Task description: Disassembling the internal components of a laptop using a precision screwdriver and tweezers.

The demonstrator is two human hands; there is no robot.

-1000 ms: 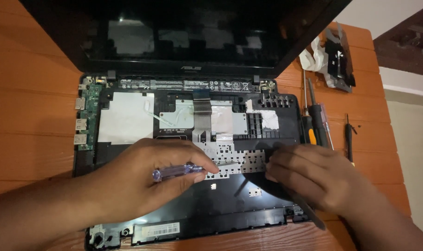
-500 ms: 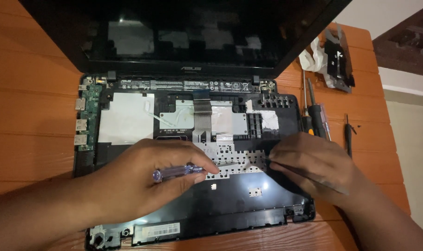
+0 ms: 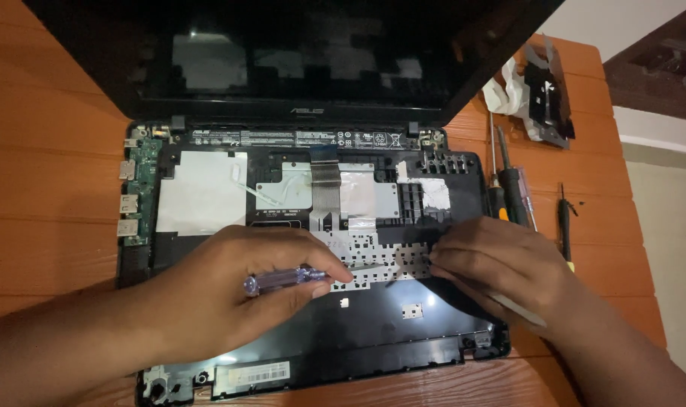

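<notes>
Trouble could come from the flat ribbon cable (image 3: 325,175) near the hinge: lever the keyboard plate (image 3: 373,260) too hard and it may tear or kink. Left hand (image 3: 230,298) has its fingers (image 3: 324,264) curled tight around a purple-handled screwdriver (image 3: 279,280), tip at the plate in the middle of the opened laptop (image 3: 313,226). Right hand (image 3: 501,267) pinches a thin pale tool (image 3: 512,307), fingers pressed together against the plate's right edge. Spare screwdrivers (image 3: 508,185) lie on the tabletop (image 3: 49,166).

- Dim, warm indoor light, strongest from above.
- Glare patches on the dark laptop screen (image 3: 297,68) and glossy palm rest (image 3: 388,332).
- Soft shadows under both hands.
- Focus is sharp enough throughout, slightly grainy.
</notes>
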